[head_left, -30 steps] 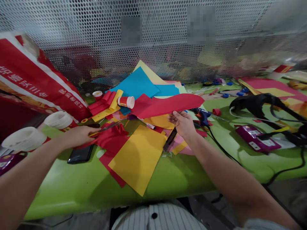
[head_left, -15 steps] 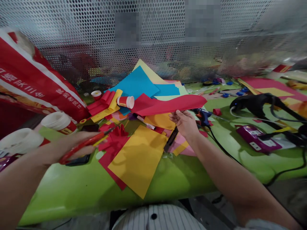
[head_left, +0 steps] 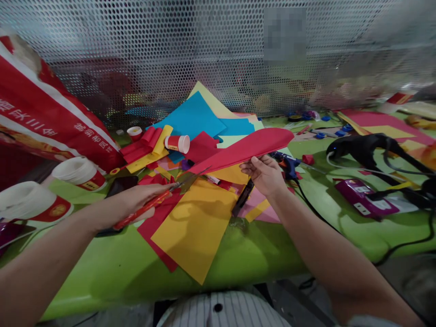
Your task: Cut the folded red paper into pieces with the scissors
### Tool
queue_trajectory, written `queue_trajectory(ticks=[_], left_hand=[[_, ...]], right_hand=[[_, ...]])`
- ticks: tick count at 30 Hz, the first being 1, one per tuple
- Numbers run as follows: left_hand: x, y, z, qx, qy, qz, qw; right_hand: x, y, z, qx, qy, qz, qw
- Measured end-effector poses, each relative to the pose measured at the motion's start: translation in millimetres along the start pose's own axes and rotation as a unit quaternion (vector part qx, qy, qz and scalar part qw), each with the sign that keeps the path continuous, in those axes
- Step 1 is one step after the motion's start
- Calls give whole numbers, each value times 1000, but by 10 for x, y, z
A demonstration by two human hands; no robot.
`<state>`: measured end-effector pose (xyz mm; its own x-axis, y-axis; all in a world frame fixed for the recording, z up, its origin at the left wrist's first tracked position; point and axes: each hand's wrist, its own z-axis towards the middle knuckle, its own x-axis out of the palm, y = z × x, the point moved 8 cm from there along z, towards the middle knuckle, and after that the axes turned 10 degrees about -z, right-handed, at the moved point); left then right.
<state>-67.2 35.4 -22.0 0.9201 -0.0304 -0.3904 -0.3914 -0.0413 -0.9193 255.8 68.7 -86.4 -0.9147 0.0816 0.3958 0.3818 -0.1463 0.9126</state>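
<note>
My left hand (head_left: 141,202) is closed round the red handles of a pair of scissors (head_left: 146,210). The blades point right, their tips at the lower left edge of a folded sheet of red paper (head_left: 245,146). Whether they touch the paper I cannot tell. My right hand (head_left: 264,175) pinches that red paper by its lower edge and holds it above the table. Below lie a yellow sheet (head_left: 195,227) and a red sheet (head_left: 158,247) partly under it. A dark stapler-like tool (head_left: 242,198) lies beneath my right hand.
Paper cups (head_left: 80,173) and a red bag (head_left: 57,104) stand at the left. Blue sheets (head_left: 197,116) lie at the back. A blue glue gun (head_left: 289,164), a purple box (head_left: 364,197) and a black cabled device (head_left: 368,150) are at the right, before a perforated metal screen (head_left: 225,45).
My left hand has moved right with the scissors, bringing the blades to the red paper. The red paper now slants down to the left; my right hand has barely moved.
</note>
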Motion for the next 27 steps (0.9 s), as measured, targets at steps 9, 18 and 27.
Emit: queue_trajectory(ticks=[9, 18, 27], left_hand=[[496, -89, -148, 144, 285, 342, 883], [496, -140, -246, 231, 281, 411, 836], [473, -96, -261, 240, 263, 428, 831]], right_hand=[[56, 109, -23, -39, 37, -8, 999], [94, 222, -44, -97, 75, -31, 992], [111, 240, -56, -103, 79, -16, 991]])
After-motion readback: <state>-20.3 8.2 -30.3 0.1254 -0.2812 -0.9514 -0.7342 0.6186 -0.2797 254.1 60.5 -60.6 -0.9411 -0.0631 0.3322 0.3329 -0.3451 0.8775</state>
